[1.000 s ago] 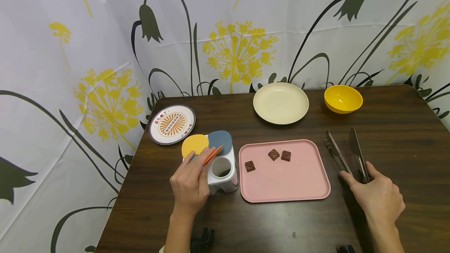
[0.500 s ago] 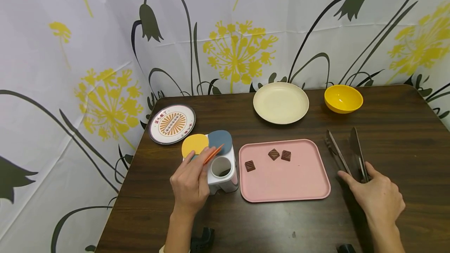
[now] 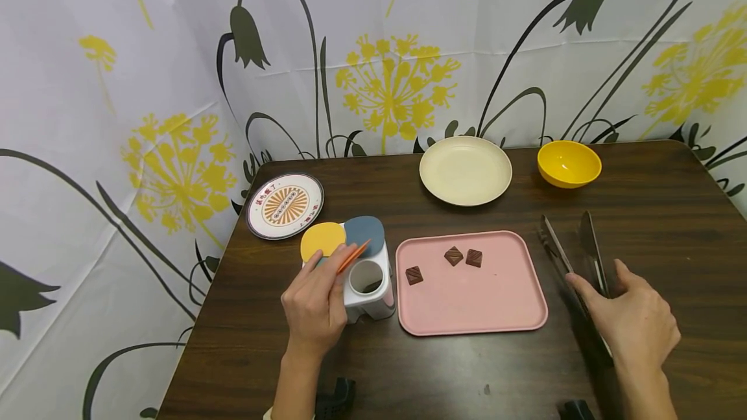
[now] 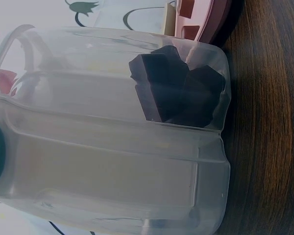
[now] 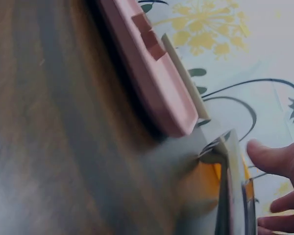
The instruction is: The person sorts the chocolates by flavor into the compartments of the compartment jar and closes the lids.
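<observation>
In the head view, my left hand is on a white container with several coloured lids, its fingers holding the raised orange lid; no fingers show in the left wrist view. That view shows dark chocolate pieces behind the clear wall of one compartment. A pair of metal tongs lies on the table right of the pink tray, with its arms spread and one fork-like end. Around its rear half, my right hand has thumb and forefinger spread; its fingers stand apart from the tongs in the right wrist view.
On the pink tray lie three chocolate pieces. Behind it are a cream plate and a yellow bowl. A patterned plate sits at the left edge of the dark wooden table. A flowered cloth hangs behind.
My right hand has loosened from the tongs and shifted slightly right and back, with thumb and forefinger spreading. The tongs lie almost where they were. My left hand keeps its place on the orange lid.
</observation>
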